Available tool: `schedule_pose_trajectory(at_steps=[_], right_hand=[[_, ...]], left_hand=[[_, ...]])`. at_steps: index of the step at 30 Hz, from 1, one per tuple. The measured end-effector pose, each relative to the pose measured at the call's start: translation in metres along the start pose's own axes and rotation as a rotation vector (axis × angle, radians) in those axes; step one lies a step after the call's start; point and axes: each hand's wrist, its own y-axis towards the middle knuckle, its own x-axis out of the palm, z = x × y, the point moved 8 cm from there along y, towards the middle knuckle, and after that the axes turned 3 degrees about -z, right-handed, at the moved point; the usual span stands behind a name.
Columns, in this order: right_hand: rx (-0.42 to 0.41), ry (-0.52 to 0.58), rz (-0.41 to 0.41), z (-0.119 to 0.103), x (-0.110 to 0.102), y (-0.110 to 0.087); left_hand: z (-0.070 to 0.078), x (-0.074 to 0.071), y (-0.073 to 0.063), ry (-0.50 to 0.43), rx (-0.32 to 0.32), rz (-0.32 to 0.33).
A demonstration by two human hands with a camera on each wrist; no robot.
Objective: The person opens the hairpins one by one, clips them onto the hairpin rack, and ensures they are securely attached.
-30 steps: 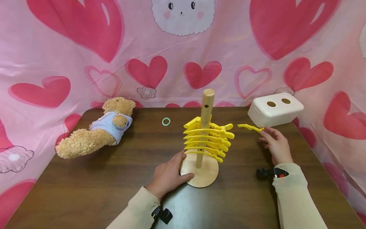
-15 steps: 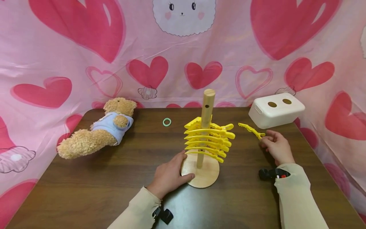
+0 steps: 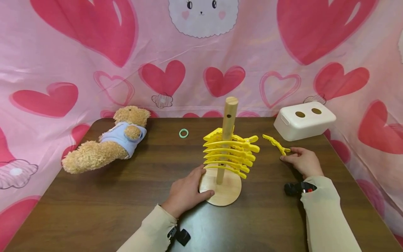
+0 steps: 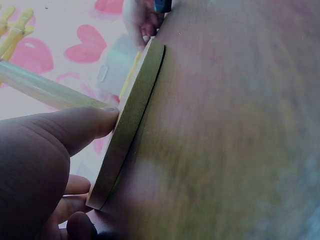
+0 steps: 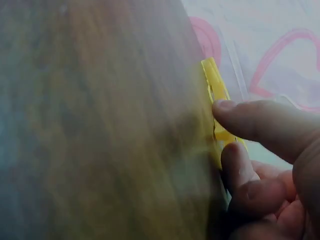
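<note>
A wooden stand, a round base (image 3: 225,192) with an upright post (image 3: 228,119), bears several yellow hair clips (image 3: 231,154) stacked across its post. My left hand (image 3: 185,190) holds the base at its left edge, the thumb (image 4: 100,120) on its upper face and the fingers round the rim. To the right, my right hand (image 3: 303,161) pinches the near end of one loose yellow hair clip (image 3: 274,141) between thumb and fingers. In the right wrist view the thumb (image 5: 240,115) lies against the yellow clip (image 5: 216,82), close to the tabletop.
A white box (image 3: 305,120) with two round holes stands at the back right. A green ring (image 3: 183,133) lies behind the stand. At the left a teddy bear (image 3: 121,138) in a light blue top lies on the brown table (image 3: 104,206). Pink heart-printed cloth hangs behind.
The loose clip has turned, its near end swinging toward me. My right fingers have shifted their hold, the thumb now at the left of that end. The left hand and stand have stayed put.
</note>
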Motion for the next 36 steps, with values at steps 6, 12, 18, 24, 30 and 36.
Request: schedule_pose_trajectory(at_steps=[6, 12, 18, 24, 30, 36], right_hand=[[0.001, -0.027, 0.063, 0.002, -0.006, -0.001], [-0.007, 0.227, 0.317, 0.004, -0.015, -0.005], [-0.089, 0.414, 0.450, -0.014, -0.024, -0.020], [-0.211, 0.536, 0.430, -0.048, -0.022, -0.043], [-0.362, 0.781, 0.427, -0.079, -0.029, -0.069], [-0.522, 0.932, 0.392, -0.107, -0.040, -0.096]], left_hand=[[0.004, 0.003, 0.001, -0.002, 0.013, -0.007], [0.004, 0.003, 0.002, 0.012, 0.005, -0.008], [0.004, 0.002, 0.002, 0.016, 0.025, -0.007], [-0.001, 0.002, -0.004, 0.029, 0.023, -0.007], [-0.001, 0.001, -0.004, 0.038, 0.021, 0.003], [0.003, -0.001, -0.003, 0.038, 0.036, 0.008]])
